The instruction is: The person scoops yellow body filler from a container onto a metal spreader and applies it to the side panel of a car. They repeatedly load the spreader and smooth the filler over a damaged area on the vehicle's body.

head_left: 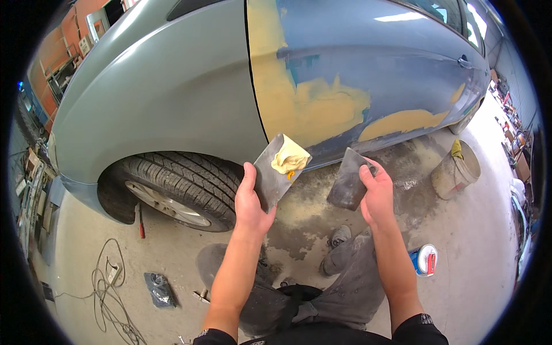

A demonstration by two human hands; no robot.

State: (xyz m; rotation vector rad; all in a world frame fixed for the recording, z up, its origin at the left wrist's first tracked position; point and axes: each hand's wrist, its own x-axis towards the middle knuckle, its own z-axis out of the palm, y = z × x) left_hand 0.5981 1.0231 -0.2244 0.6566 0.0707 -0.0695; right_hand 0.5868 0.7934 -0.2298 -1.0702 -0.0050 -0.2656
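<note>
Left hand (pixel 253 207) grips a grey plate (pixel 267 181) at its lower end; cream paste (pixel 289 155) sits heaped toward the plate's upper right edge. Right hand (pixel 378 192) clasps a dark spreader (pixel 347 183) by its right edge. Beyond: car door (pixel 345 46), yellow filler (pixel 267 80) down its front edge.

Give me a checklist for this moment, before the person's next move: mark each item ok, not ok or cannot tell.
1. Plate secure in the left hand: ok, gripped.
2. Putty on the plate: ok, a cream heap lies near its far end.
3. Orange dab blended in: not ok, it shows as a separate colour at the putty's edge.
4. Spreader in the right hand: ok, gripped.
5. Spreader's underside clean: cannot tell, it faces away.
</note>
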